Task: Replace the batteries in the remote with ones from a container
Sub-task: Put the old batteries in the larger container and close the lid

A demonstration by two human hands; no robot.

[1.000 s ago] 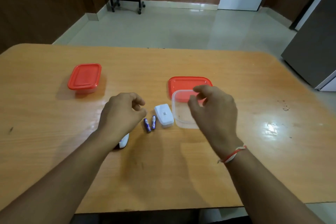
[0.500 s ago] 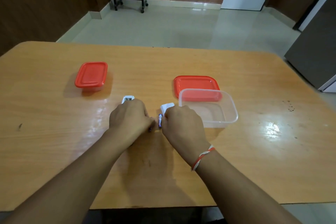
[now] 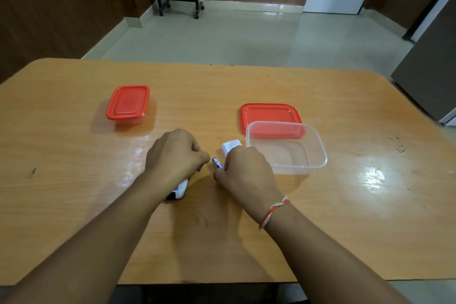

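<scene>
A lidded red container [image 3: 128,105] sits far left on the table [image 3: 74,180]. The left hand [image 3: 174,155], fingers curled, covers the remote [image 3: 178,190]; its hold cannot be determined. The right hand [image 3: 244,170] pinches a battery [image 3: 217,163]. Beside it stand the open clear container [image 3: 287,148] and its red lid [image 3: 269,114].

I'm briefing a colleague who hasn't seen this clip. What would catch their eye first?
Two hands meet at the table's middle: the right hand pinches a purple battery, the left hand curls just beside it. Behind them sit an open clear container overlapping its red lid, and a closed red-lidded container far left.
</scene>
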